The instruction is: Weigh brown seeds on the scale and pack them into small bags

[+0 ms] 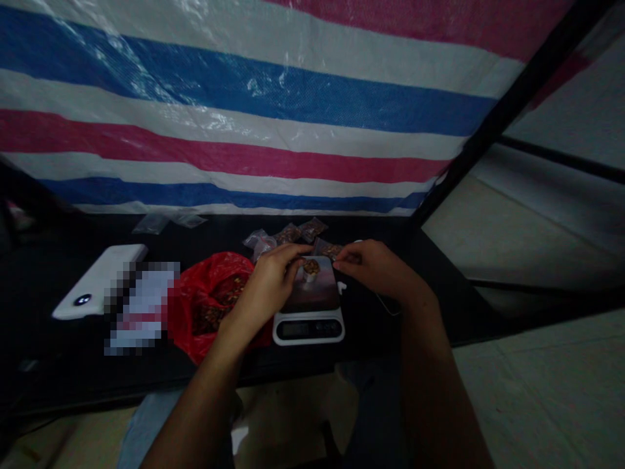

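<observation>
A white kitchen scale with a dark top plate stands on the black table in front of me. On its plate sits a small white cup heaped with brown dried bits. My left hand reaches over the scale's left side, with thumb and fingers apart beside the cup. At the right edge of the plate is my right hand, its fingertips pinched together close to a small clear bag of brown bits. Whether those fingertips hold anything is too dark to tell.
Left of the scale lies an open red plastic bag filled with brown bits. Filled clear bags lie behind the scale, and flat clear bags farther left. A white device rests at left. Striped sheeting hangs behind the table.
</observation>
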### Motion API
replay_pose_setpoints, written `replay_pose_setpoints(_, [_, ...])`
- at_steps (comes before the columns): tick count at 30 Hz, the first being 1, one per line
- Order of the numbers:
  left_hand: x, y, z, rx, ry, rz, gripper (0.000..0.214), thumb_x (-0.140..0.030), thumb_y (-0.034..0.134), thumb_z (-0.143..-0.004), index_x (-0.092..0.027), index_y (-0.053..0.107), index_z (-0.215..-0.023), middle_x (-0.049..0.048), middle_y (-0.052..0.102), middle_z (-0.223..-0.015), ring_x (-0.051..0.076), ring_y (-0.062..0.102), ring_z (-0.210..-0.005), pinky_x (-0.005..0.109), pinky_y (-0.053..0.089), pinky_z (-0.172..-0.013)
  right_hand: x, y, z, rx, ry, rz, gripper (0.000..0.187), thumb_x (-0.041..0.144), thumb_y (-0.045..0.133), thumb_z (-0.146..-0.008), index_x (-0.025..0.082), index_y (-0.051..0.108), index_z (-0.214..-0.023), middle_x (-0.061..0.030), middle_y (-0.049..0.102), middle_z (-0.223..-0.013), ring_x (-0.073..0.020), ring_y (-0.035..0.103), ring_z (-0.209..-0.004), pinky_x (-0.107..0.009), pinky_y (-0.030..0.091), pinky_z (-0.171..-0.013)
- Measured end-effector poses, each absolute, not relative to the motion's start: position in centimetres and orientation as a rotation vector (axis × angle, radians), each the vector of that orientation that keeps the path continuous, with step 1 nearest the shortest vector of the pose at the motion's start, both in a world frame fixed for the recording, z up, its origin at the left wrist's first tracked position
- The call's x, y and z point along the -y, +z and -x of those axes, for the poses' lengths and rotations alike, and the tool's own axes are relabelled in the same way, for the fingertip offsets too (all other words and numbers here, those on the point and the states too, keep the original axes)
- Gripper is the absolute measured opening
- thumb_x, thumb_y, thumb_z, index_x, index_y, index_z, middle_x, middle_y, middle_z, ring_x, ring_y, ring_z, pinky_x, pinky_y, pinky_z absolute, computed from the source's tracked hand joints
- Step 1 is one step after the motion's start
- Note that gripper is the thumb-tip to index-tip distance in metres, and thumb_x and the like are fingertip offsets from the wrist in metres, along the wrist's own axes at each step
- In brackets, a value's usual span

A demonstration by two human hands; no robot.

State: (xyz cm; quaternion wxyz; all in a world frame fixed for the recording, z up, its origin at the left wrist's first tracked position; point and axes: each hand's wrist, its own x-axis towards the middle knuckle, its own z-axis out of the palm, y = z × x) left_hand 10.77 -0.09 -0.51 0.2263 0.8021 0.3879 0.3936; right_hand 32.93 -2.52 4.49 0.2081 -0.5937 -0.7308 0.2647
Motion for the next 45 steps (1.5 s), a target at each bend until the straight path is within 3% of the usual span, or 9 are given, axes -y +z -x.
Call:
replay_pose_setpoints(6, [0.0,-0.5,-9.4,-1.131,0.898,-2.189,0.026,-0.014,0.061,-0.089,-0.019,0.069,-0.113,0.0072,0.078,-0.103,0.023,0.074,-0.095,0.035,0.057,-0.086,1.6,4.2,-30.5,2.075,0.687,1.432,0.012,0.022,0.066,-0.088,0.018,0.077,-0.089,-0.004,0.077,-0.084,-0.0158,0.069,-0.076,-0.024,0.049,-0.069])
replay_pose_setpoints(10, [0.1,-1.2,-9.1,-1.141,0.804,-2.132,0.039,-0.014,0.065,-0.085,-0.02,0.063,-0.124,0.005,0.079,-0.096,0.022,0.075,-0.084,0.032,0.057,-0.075,1.2,3.9,-29.9,2.12,0.716,1.449,0.007,0.021,0.07,-0.086,0.019,0.077,-0.084,-0.0041,0.077,-0.083,-0.0163,0.07,-0.077,-0.025,0.048,-0.069])
replay_pose_setpoints(15, [-0.3,-2.7,-9.6,-1.175,0.789,-2.14,0.063,-0.013,0.071,-0.081,-0.021,0.052,-0.141,0.004,0.079,-0.096,0.023,0.075,-0.085,0.031,0.056,-0.073,1.1,4.0,-29.8,2.164,0.685,1.482,0.006,0.017,0.072,-0.083,0.019,0.077,-0.085,-0.0034,0.077,-0.082,-0.0156,0.069,-0.075,-0.025,0.048,-0.068])
replay_pose_setpoints(21, [-0.3,-2.6,-9.7,-1.214,0.751,-2.174,0.056,-0.01,0.066,-0.083,-0.022,0.055,-0.136,0.0039,0.08,-0.095,0.023,0.076,-0.085,0.029,0.055,-0.069,1.3,4.3,-29.8,2.121,0.691,1.494,0.01,0.024,0.069,-0.087,0.019,0.077,-0.086,-0.0047,0.077,-0.085,-0.017,0.07,-0.078,-0.026,0.048,-0.067])
replay_pose_setpoints(30, [0.3,0.1,-9.9,-1.148,1.083,-2.068,0.046,-0.018,0.066,-0.09,-0.019,0.056,-0.134,0.0012,0.078,-0.095,0.019,0.073,-0.091,0.032,0.053,-0.087,1.0,4.1,-30.9,2.003,0.665,1.503,0.015,0.025,0.064,-0.091,0.016,0.076,-0.09,-0.0053,0.077,-0.085,-0.0156,0.069,-0.073,-0.025,0.049,-0.066])
replay_pose_setpoints(45, [-0.3,-0.7,-10.3,-1.212,1.05,-2.18,0.032,-0.02,0.057,-0.096,-0.021,0.065,-0.126,0.0051,0.078,-0.113,0.023,0.072,-0.108,0.038,0.054,-0.096,0.8,3.8,-31.0,1.999,0.659,1.495,0.014,0.024,0.063,-0.091,0.017,0.075,-0.09,-0.0047,0.076,-0.083,-0.0161,0.069,-0.073,-0.026,0.047,-0.065])
